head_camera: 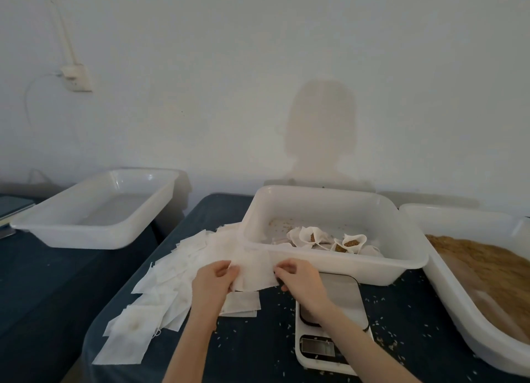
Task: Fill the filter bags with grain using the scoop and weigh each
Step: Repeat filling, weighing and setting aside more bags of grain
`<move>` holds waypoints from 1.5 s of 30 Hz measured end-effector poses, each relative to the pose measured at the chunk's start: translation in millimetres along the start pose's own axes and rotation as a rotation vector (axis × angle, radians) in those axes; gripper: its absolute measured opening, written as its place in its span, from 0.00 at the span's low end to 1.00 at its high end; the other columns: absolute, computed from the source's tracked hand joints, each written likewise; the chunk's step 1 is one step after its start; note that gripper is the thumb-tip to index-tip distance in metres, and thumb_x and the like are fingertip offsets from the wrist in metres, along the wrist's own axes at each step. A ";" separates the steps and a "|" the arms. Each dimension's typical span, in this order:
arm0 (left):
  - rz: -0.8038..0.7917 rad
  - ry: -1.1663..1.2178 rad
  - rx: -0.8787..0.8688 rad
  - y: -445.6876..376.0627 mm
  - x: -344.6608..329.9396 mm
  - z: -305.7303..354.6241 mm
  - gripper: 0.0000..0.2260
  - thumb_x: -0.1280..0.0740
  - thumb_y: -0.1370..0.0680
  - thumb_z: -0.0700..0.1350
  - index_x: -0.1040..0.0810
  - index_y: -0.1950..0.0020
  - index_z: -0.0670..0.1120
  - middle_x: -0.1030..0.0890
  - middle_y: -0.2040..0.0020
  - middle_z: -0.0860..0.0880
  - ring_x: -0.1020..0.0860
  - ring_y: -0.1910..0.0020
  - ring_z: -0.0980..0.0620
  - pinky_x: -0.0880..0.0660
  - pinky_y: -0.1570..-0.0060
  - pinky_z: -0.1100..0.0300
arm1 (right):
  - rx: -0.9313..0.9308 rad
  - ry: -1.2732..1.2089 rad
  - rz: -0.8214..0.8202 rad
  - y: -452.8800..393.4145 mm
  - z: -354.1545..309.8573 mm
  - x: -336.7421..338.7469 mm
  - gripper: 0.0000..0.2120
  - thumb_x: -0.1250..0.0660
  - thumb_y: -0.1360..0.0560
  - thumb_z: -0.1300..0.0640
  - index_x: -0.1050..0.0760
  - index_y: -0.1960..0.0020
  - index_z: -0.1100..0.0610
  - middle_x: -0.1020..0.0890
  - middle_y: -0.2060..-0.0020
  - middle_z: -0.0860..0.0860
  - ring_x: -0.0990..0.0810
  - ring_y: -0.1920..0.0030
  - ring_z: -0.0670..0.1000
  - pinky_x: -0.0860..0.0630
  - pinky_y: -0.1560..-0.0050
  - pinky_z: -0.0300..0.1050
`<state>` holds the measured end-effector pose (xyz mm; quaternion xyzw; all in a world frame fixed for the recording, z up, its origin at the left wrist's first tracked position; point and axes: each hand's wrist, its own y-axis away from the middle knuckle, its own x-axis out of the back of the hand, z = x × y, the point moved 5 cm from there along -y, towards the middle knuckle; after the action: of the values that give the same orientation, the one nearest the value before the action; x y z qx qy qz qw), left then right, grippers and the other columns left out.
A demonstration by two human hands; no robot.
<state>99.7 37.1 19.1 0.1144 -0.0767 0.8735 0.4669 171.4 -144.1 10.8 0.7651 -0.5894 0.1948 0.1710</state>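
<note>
The filter bag (253,271) (flat) is pinched between left hand (213,282) and right hand (299,279).

Both hands pinch one flat white paper filter bag (253,271), the left hand (213,285) at its left edge, the right hand (301,282) at its right, above the dark blue tabletop (258,339), beside a white digital scale (332,325) and a white plastic tub (338,256) of filled bags.

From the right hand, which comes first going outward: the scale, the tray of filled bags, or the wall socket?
1. Scale: directly under the right hand.
2. Tray of filled bags: just behind the hand.
3. Wall socket: far off, up on the left wall.
</note>
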 end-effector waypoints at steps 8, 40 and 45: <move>0.025 -0.397 -0.320 17.6 -24.0 44.2 0.10 0.31 0.27 0.44 0.28 0.65 0.54 0.23 0.70 0.58 0.24 0.69 0.61 0.32 0.70 0.72 | 0.249 -0.175 -0.096 27.8 -36.8 -11.8 0.09 0.36 0.23 0.47 0.19 0.57 0.46 0.18 0.67 0.43 0.19 0.65 0.45 0.22 0.61 0.37; 0.001 -0.481 -0.362 37.9 -65.7 59.2 0.09 0.33 0.26 0.40 0.30 0.55 0.52 0.26 0.65 0.57 0.27 0.66 0.60 0.34 0.66 0.73 | 0.262 0.490 0.140 33.1 -17.2 39.9 0.05 0.40 0.22 0.53 0.37 0.51 0.48 0.22 0.66 0.46 0.25 0.67 0.46 0.28 0.67 0.40; -0.003 -0.477 -0.335 39.0 -69.8 63.1 0.07 0.35 0.24 0.44 0.32 0.52 0.52 0.25 0.64 0.55 0.26 0.64 0.58 0.26 0.59 0.63 | 0.438 0.498 0.176 46.7 -28.8 35.8 0.08 0.40 0.23 0.56 0.35 0.61 0.49 0.27 0.71 0.47 0.30 0.70 0.50 0.27 0.66 0.47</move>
<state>112.9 -55.3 59.8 0.2380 -0.3274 0.7965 0.4492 131.6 -171.3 55.2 0.6588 -0.5375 0.5116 0.1237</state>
